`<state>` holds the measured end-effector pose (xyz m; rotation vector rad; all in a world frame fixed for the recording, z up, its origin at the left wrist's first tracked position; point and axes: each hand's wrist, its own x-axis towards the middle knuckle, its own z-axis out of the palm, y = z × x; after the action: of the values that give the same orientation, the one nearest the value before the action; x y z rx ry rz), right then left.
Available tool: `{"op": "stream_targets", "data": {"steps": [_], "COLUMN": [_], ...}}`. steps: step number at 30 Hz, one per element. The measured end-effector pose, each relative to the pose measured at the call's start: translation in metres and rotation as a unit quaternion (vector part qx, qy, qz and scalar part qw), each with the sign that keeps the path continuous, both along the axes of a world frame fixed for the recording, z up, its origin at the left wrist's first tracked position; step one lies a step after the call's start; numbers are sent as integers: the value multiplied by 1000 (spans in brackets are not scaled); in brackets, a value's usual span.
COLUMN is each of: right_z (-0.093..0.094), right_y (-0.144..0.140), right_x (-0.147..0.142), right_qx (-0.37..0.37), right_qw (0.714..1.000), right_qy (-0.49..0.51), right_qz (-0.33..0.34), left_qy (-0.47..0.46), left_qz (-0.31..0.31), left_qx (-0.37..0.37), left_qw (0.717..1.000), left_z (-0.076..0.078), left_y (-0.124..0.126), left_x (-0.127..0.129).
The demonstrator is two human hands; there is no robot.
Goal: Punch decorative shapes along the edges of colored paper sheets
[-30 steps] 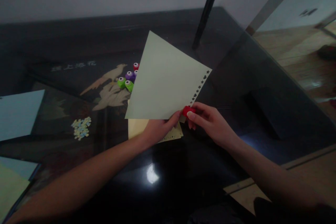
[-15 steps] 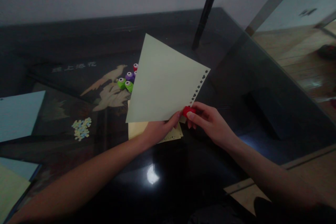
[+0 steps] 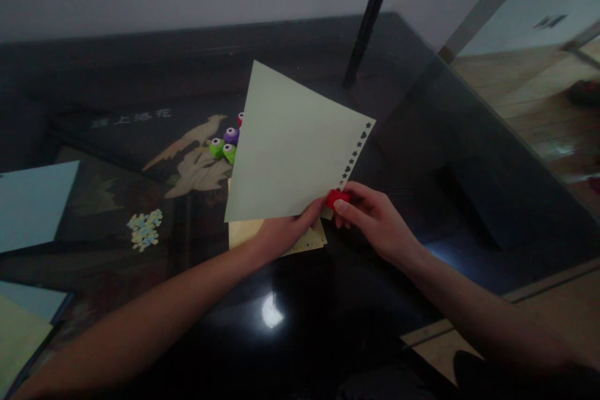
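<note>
Dark table point(image 3: 328, 325): left hand point(image 3: 281, 231) pinches one green sheet point(image 3: 290, 150); right hand point(image 3: 375, 219) squeezes one red punch point(image 3: 336, 198).

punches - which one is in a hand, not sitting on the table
The red punch, pinched in the right hand at the pale green sheet's edge. The green and purple ones sit grouped behind the sheet.

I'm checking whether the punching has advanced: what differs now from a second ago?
Hardly anything: the pale green sheet has dipped slightly. The left hand still pinches its lower edge, and the right hand keeps the red punch at its corner.
</note>
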<state>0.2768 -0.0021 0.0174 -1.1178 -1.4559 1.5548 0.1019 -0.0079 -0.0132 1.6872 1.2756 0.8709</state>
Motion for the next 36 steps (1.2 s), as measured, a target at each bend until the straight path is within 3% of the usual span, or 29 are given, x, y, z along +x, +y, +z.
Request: {"op": "stream_targets", "data": {"steps": [15,36], "right_z": [1,-1], "right_y": [0,-1], "right_x": [-2,-1], "right_qx": [-17,-32], "right_qw": [1000,999], "right_qy": [13,6], "right_qz": [13,26], "left_qy": [-48,-16], "left_qz": [-15,-13], "left_qx": [0,44], "left_qw": [999,999], "left_z": [1,-1], "left_y": [-1,-2], "left_x": [-1,-1]}}
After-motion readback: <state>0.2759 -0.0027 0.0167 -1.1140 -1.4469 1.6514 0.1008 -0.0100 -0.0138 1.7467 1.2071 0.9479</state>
